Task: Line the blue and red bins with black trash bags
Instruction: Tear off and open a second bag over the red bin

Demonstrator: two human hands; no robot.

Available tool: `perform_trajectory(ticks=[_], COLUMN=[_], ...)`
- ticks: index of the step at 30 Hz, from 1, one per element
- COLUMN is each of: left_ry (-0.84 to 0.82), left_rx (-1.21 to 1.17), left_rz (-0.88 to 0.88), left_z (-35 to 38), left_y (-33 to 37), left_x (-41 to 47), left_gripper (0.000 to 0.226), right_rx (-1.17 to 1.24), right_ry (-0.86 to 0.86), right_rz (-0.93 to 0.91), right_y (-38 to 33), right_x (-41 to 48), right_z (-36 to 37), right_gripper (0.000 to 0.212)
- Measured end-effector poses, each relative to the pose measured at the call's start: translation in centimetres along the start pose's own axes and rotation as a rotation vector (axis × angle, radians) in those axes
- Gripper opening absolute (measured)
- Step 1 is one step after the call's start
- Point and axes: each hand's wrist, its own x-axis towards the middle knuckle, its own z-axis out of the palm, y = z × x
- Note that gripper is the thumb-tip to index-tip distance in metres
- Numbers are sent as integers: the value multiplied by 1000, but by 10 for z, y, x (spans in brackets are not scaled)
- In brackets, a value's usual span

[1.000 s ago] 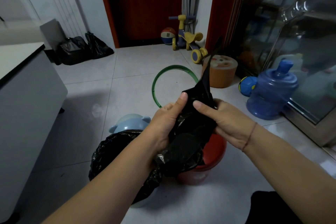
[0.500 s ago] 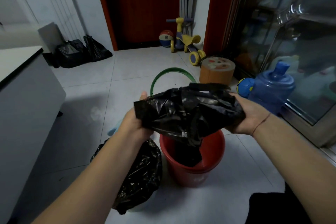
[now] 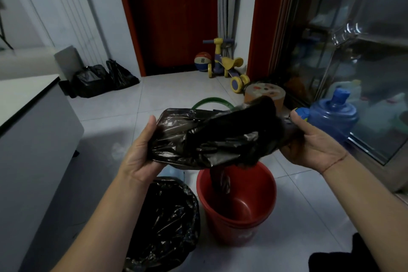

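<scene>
Taking the red bin (image 3: 237, 207) as the landmark: to its left, touching or nearly so, stands the blue bin (image 3: 174, 173), already lined, its black liner (image 3: 165, 223) draped over the rim so that only a sliver of blue shows at the far edge. Above the lined bin's far side, up and left of the red bin, the left hand (image 3: 141, 150) is closed on one end of a fresh black bag (image 3: 209, 139), thumb on top and fingers hidden beneath the film. The bag stretches across in the air directly above the red bin, crumpled and not yet opened, with a twisted tail hanging down into the bin's mouth. Up and right of the red bin, the right hand (image 3: 313, 141) holds the bag's other end against a half-open palm, thumb raised; the film there is blurred, so how firmly it pinches I cannot tell.

The bag looks feather-light, limp and slick, with layers likely to cling together. It will not hold a shape, so the sensible hold is at the mouth hem, one hand on each side, rubbing the layers apart before spreading it. Thin film may tear if yanked over the rim. The red bin is still bare inside
</scene>
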Motion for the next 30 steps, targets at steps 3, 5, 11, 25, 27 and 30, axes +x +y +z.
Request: perform_trajectory(ticks=[3, 5, 11, 25, 27, 30], left_ry=[18, 28, 64, 300, 269, 272], left_rx=[26, 18, 124, 192, 167, 161], left_rz=[36, 57, -18, -535, -479, -404], left_z=[-2, -4, -5, 8, 11, 15], left_y=[1, 3, -7, -72, -76, -78], left_x=[-1, -1, 2, 6, 8, 12], left_gripper=[34, 33, 29, 67, 50, 31], right_rx=[13, -24, -104, -108, -126, -311], right_ry=[-26, 23, 118, -55, -74, -55], right_rz=[-92, -114, -180, -475, -433, -275], right_y=[-11, -17, -17, -10, -10, -1], right_x=[-2, -1, 3, 5, 6, 10], right_z=[-5, -11, -20, -16, -17, -14], right_gripper=[38, 41, 22, 37, 41, 41])
